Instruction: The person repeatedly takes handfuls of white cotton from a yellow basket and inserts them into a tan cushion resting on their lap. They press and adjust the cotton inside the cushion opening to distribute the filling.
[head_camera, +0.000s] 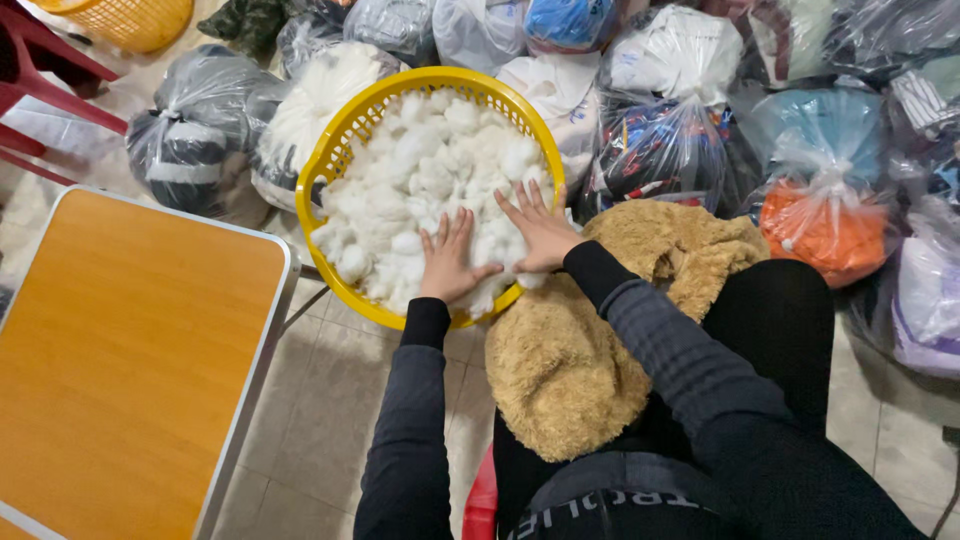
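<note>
Both hands press into white stuffing (430, 170) heaped in the yellow basket (335, 150) on the floor: left hand (447, 265) and right hand (540, 232) fingers spread, gripping nothing yet. The tan plush skin (560, 370) on the lap looks limp, mostly unfilled.

Pale tiled floor (330, 420) with an orange folding table (130, 350), metal-edged, at its left. Beyond the table's far corner stands a red plastic chair (40, 70); further right, tied clear plastic bags (680, 130) of cloth crowd the floor. Lighting even, shadows soft.
</note>
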